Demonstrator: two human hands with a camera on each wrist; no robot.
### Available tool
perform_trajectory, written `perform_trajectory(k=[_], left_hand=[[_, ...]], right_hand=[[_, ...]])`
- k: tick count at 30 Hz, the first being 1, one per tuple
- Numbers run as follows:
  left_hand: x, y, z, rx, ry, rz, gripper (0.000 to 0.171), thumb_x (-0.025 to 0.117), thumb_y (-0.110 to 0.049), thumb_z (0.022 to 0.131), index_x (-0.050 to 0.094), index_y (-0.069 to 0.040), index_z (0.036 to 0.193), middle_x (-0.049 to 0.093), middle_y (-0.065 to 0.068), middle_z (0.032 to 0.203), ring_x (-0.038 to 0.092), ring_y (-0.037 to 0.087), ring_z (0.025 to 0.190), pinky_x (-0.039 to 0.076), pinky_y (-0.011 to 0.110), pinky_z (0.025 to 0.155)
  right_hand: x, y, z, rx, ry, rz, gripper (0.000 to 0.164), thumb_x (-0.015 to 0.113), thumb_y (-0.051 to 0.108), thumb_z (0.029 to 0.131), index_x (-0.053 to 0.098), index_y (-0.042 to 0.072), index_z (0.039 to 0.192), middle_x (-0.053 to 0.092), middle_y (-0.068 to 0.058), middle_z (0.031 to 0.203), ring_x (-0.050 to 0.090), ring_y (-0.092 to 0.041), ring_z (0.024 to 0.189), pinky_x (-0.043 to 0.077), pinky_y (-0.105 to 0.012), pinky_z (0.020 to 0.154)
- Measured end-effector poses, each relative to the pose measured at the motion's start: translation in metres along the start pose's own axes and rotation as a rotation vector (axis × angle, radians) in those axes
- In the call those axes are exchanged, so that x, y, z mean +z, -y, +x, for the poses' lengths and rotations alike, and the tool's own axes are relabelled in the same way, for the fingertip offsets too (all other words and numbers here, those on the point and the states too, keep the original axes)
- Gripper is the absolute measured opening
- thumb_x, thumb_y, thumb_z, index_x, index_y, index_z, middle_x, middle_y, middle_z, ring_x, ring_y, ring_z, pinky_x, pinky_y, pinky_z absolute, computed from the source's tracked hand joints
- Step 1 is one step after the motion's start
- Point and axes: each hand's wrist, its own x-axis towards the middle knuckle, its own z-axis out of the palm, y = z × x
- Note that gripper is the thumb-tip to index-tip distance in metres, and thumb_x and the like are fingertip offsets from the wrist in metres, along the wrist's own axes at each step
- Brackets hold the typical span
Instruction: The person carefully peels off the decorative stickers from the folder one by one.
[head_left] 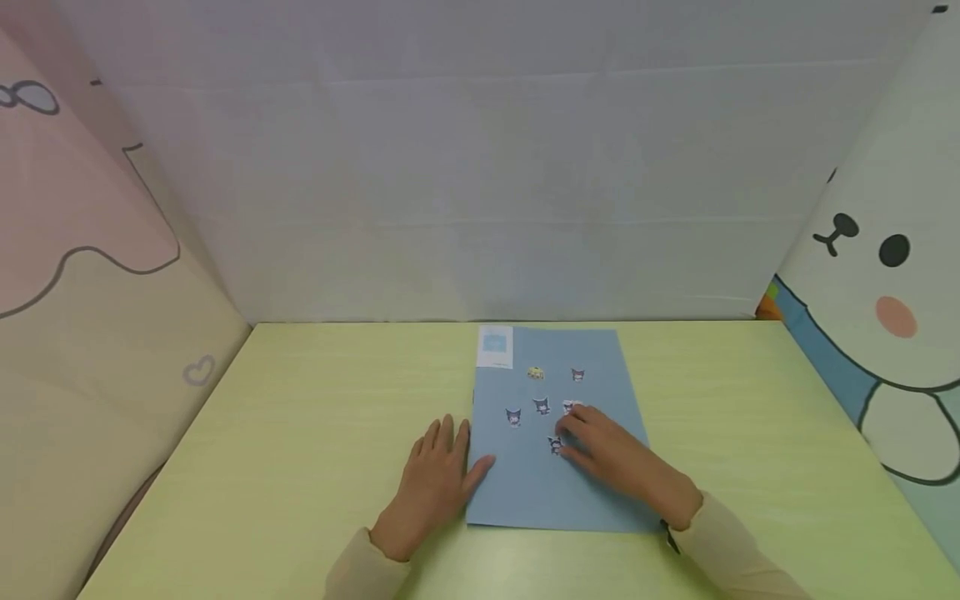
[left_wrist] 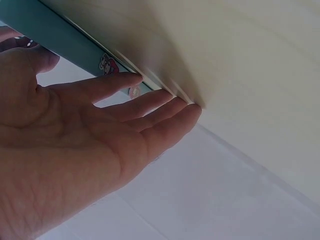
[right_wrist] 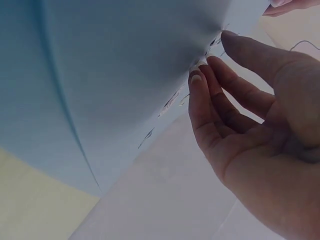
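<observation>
A blue sheet or folder [head_left: 510,492] lies on the table, with several small cartoon stickers on its surface. My right hand [head_left: 611,450] is over its right half, fingers bent and fingertips touching the surface. One dark cartoon sticker [head_left: 555,445] shows right beside the thumb and fingertips; another sticker [head_left: 570,407] is partly covered by the fingers. In the right wrist view the thumb [right_wrist: 245,50] and fingers stand apart, with a sticker edge near the thumb tip. My left hand [head_left: 433,475] rests on the table at the left edge, its thumb on the blue surface.
Farther up the blue surface are a yellow sticker [head_left: 536,373] and a dark one [head_left: 577,375]. A white label [head_left: 495,347] sits at its top left corner. The pale yellow table [head_left: 337,400] is bounded by a white back cloth [head_left: 480,208] and printed side cloths.
</observation>
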Motion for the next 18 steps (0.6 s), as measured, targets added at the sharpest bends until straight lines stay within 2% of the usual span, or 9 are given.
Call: perform_trajectory(k=[4, 13, 18], left_hand=[[0.0020, 0.0007, 0.0001, 0.010, -0.013, 0.013, 0.063, 0.056, -0.045, 0.104, 0.057, 0.007, 0.138, 0.053, 0.033, 0.140, 0.051, 0.050, 0.130, 0.046, 0.059, 0.101], [0.0014, 0.0009, 0.0008, -0.016, 0.030, 0.007, 0.063, 0.056, -0.045, 0.104, 0.056, 0.006, 0.140, 0.051, 0.032, 0.143, 0.049, 0.048, 0.133, 0.045, 0.058, 0.104], [0.0047, 0.0028, 0.0014, -0.015, 0.029, 0.000, 0.063, 0.057, -0.045, 0.103, 0.057, 0.005, 0.140, 0.051, 0.032, 0.143, 0.049, 0.048, 0.133, 0.045, 0.058, 0.104]], right_hand=[[0.0005, 0.0005, 0.0003, 0.009, -0.006, -0.006, 0.019, 0.079, 0.007, 0.090, 0.068, 0.003, 0.104, 0.061, -0.005, 0.103, 0.059, -0.022, 0.097, 0.054, -0.042, 0.086], [0.0018, 0.0024, 0.0031, 0.012, -0.021, -0.014, 0.018, 0.080, 0.005, 0.089, 0.065, 0.006, 0.099, 0.059, -0.002, 0.097, 0.056, -0.018, 0.091, 0.053, -0.038, 0.081], [0.0024, 0.0034, 0.0058, 0.033, -0.026, -0.003, 0.017, 0.078, 0.001, 0.089, 0.064, 0.008, 0.095, 0.060, 0.001, 0.091, 0.055, -0.015, 0.085, 0.053, -0.035, 0.078]])
